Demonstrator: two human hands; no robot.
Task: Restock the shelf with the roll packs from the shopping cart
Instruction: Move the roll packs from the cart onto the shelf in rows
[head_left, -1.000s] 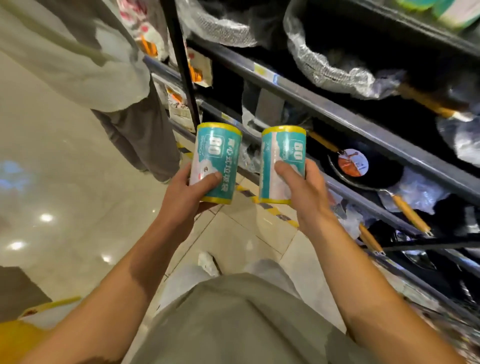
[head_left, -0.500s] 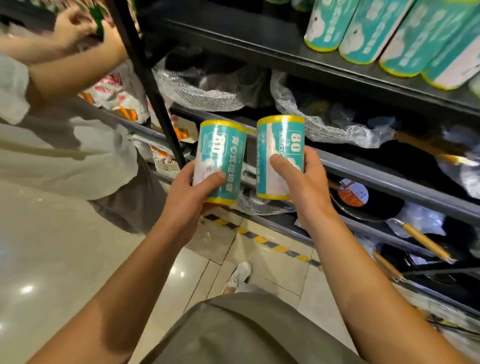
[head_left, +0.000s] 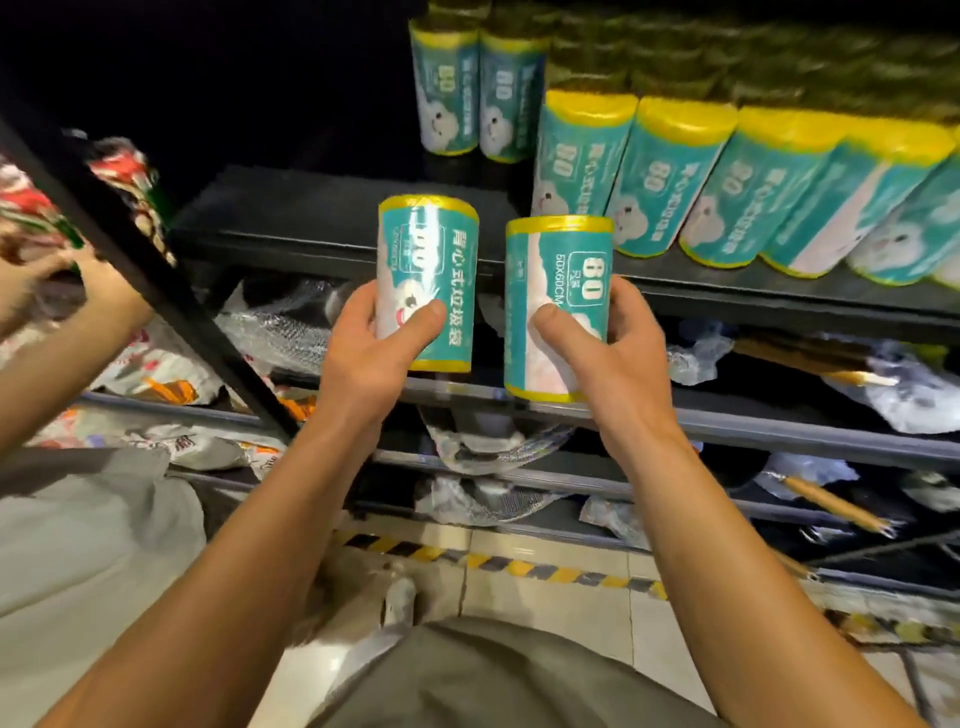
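Two roll packs are held upright in front of the dark shelf (head_left: 322, 208): the left roll pack (head_left: 428, 270) is gripped low by the left hand (head_left: 371, 358), the right roll pack (head_left: 558, 296) by the right hand (head_left: 608, 353), thumbs across the labels. A stocked row (head_left: 727, 182) is seen at right, with two further packs (head_left: 478, 93) at the far back. The step is judged as carry-to-shelf, placement not yet done. The next move calls for both packs to be set on the bare board left of the row, upright, without toppling neighbours.
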